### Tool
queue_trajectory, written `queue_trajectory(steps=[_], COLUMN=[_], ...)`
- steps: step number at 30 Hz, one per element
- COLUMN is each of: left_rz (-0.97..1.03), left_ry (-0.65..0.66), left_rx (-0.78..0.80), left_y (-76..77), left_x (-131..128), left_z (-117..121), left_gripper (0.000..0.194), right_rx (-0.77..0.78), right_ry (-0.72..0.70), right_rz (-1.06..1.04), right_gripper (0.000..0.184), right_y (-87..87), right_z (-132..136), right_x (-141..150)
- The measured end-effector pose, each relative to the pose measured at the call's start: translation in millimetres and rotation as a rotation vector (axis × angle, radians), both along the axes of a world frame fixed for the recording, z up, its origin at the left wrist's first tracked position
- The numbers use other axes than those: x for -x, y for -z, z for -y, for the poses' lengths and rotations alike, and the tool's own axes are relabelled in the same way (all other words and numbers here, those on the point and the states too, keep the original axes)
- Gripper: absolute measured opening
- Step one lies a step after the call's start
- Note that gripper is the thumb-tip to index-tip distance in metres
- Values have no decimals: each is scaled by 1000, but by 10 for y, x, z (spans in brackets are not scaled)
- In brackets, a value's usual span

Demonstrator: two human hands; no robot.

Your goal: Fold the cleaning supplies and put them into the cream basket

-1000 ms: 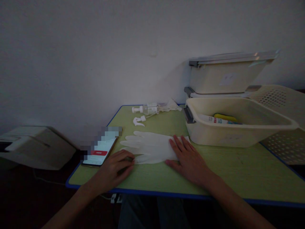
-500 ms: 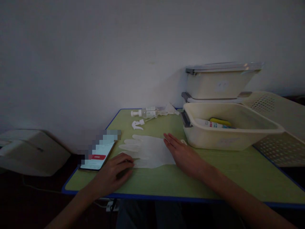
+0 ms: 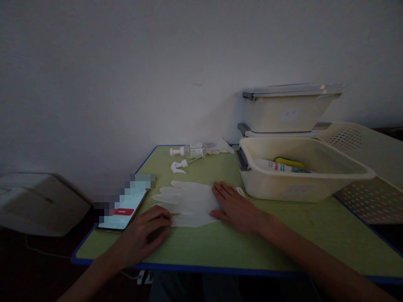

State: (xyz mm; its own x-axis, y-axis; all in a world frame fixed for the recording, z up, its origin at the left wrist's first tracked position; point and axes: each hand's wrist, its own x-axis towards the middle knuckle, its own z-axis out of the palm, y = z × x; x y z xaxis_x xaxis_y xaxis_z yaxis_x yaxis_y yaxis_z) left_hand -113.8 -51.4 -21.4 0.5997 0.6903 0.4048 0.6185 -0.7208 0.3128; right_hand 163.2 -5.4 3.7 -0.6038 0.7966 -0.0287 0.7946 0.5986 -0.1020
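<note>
White glove (image 3: 193, 205) lies flat on the pale green tabletop (image 3: 201, 249), left of centre and between the near and far edges, its fingers pointing toward the left edge. The right hand (image 3: 234, 209) rests over its cuff end, palm down, fingers stretched out and gripping nothing; a bit of the cuff shows past it, just beside the open bin (image 3: 296, 185). The left hand (image 3: 146, 230) is loosely curled at the tip of the glove's thumb, on the side facing the near edge. A gap shows between its own thumb and fingers, so it is not pinching the glove — how hard the fingertips press, I cannot tell.

By the left edge lies a phone (image 3: 130, 201), screen lit, with a red bar on it. Toward the far edge a pump bottle (image 3: 195, 149) lies on its side, crumpled clear plastic (image 3: 222, 146) at its base end and a white spray head (image 3: 179, 166) just in front. The bin stands toward the far right corner — inside are a white tube (image 3: 273, 165) and something yellow (image 3: 288, 162). A lidded box (image 3: 281, 114) stands behind it.
</note>
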Motion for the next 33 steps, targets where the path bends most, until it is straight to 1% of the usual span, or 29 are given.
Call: queue_trajectory(steps=[4, 9, 15, 21, 26, 29, 33], left_rz=[-8, -29, -40, -39, -54, -125, -160], left_ry=[-11, -17, -38, -48, -42, -42, -44], left_rx=[-7, 12, -9, 12, 44, 24, -74], left_y=[9, 2, -6, -16, -23, -94, -291], left_x=[-1, -3, -1, -20, 16, 11, -138], left_z=[4, 17, 26, 46, 37, -17, -197], left_gripper=[18, 19, 19, 18, 18, 19, 21], right_rx=[7, 65, 46, 60, 85, 82, 42], right_ry=[31, 30, 44, 80, 149, 168, 172], right_rz=[-56, -66, -67, -150, -210, -249, -332], right_gripper=[70, 74, 75, 82, 76, 75, 72], right_y=[71, 88, 135, 164, 140, 124, 121], right_z=[-15, -19, -24, -57, -80, -68, -49], right_x=[-74, -96, -83, -106, -114, -113, -113])
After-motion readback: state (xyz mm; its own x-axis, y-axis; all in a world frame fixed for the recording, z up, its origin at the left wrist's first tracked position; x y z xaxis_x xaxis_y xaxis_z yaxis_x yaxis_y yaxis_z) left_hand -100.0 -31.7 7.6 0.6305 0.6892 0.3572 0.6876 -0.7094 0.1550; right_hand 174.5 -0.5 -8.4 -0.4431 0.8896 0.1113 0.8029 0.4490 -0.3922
